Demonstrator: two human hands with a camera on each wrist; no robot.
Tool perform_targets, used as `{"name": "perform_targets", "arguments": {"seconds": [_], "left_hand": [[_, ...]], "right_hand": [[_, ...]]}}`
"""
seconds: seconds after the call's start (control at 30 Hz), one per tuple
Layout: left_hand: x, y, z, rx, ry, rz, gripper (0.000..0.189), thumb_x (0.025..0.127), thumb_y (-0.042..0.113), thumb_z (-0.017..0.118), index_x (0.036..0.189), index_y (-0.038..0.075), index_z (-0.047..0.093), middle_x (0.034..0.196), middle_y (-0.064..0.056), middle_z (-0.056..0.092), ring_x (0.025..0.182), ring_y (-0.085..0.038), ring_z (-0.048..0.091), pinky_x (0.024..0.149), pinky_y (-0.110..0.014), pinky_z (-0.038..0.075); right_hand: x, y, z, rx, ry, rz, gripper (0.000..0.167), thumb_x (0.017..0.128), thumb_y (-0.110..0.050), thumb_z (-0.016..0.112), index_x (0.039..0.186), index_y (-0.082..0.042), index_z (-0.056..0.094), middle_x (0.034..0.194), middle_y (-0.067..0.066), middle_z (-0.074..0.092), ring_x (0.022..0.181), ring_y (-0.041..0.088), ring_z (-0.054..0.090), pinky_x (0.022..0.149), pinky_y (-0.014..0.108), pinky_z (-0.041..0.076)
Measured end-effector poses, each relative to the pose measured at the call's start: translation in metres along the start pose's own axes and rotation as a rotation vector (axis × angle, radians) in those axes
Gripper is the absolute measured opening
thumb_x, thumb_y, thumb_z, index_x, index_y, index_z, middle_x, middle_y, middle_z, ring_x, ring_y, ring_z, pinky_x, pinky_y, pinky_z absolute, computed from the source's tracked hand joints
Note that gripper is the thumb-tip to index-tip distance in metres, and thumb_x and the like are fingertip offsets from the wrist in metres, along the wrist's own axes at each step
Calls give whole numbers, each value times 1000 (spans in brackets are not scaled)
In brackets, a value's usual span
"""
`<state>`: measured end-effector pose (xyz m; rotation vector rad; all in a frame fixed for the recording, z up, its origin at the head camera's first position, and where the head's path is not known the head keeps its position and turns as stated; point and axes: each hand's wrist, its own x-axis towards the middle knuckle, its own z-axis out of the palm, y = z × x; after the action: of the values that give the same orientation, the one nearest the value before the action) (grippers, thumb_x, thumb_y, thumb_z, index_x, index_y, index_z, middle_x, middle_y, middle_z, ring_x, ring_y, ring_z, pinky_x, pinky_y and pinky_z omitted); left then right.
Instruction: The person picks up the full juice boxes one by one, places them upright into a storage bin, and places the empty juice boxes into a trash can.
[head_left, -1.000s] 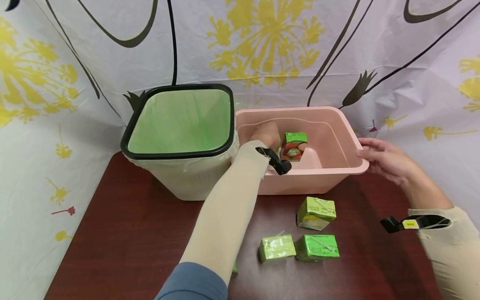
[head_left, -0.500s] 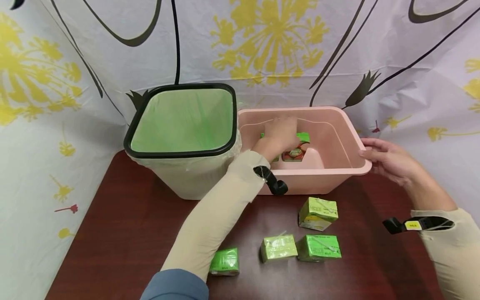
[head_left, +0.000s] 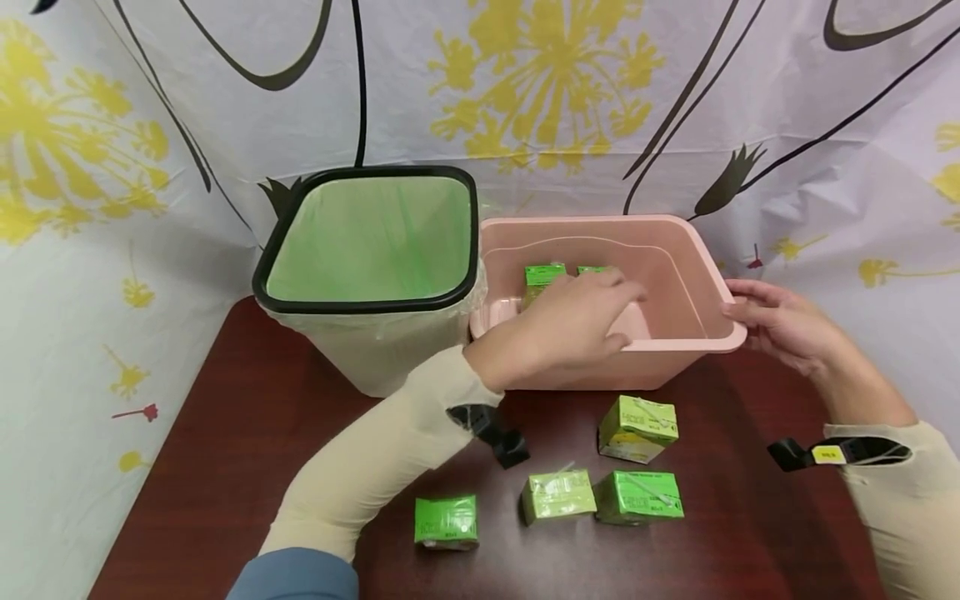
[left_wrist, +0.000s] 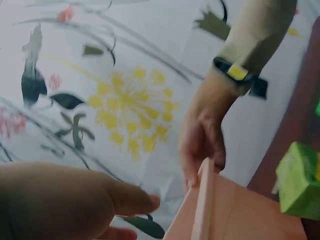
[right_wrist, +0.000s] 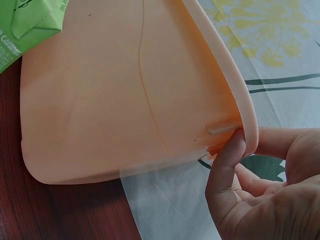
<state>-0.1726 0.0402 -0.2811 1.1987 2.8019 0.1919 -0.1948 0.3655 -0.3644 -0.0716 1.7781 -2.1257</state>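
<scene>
My left hand (head_left: pixel 573 317) hangs over the front rim of a pink plastic tub (head_left: pixel 645 371), fingers loosely bent and nothing held. Behind it in the head view, two green juice boxes stand inside the tub: the left juice box (head_left: pixel 544 275) shows its top, while the right one (head_left: pixel 591 269) is mostly hidden by the hand. At the tub's right end, my right hand (head_left: pixel 787 325) grips the rim. The right wrist view shows the thumb and fingers (right_wrist: pixel 227 165) pinching that rim (right_wrist: pixel 250 110) from both sides.
Several juice boxes lie in front of the tub: a yellow-green carton (head_left: pixel 637 427), a bright green carton (head_left: pixel 640 497), a pale green carton (head_left: pixel 558 496) and another green carton (head_left: pixel 446 522). A lined bin (head_left: pixel 375 358) with a black rim stands left of the tub. A patterned sheet (head_left: pixel 405 83) hangs behind.
My left hand has come up out of the tub, moving right and toward the front rim, leaving the juice boxes inside. The right hand keeps its grip on the rim.
</scene>
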Motion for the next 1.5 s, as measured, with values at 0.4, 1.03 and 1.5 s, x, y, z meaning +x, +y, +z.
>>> {"name": "perform_targets", "arguments": {"seconds": [0.4, 1.03, 1.5], "left_hand": [[-81, -1, -1, -33, -40, 347, 51, 101, 39, 64, 147, 18, 52, 145, 2, 53, 138, -13, 44, 118, -42, 30], [-187, -51, 28, -289, 129, 464, 49, 96, 36, 72, 136, 10, 60, 136, -2, 60, 129, -16, 53, 110, -34, 42], [-227, -76, 115, -566, 111, 349, 82, 84, 35, 86, 150, 11, 45, 151, -2, 47, 139, -20, 45, 113, -40, 40]], "right_hand": [[-1, 2, -3, -7, 14, -6, 33, 103, 6, 47, 117, -16, 67, 100, 5, 71, 84, 15, 72, 66, 28, 59], [-2, -1, 2, -34, 22, 6, 33, 104, 6, 47, 116, -17, 68, 101, 4, 71, 85, 16, 72, 68, 29, 60], [-2, -1, 1, -29, 7, 0, 33, 104, 6, 47, 117, -16, 68, 100, 5, 71, 85, 16, 72, 67, 29, 60]]}}
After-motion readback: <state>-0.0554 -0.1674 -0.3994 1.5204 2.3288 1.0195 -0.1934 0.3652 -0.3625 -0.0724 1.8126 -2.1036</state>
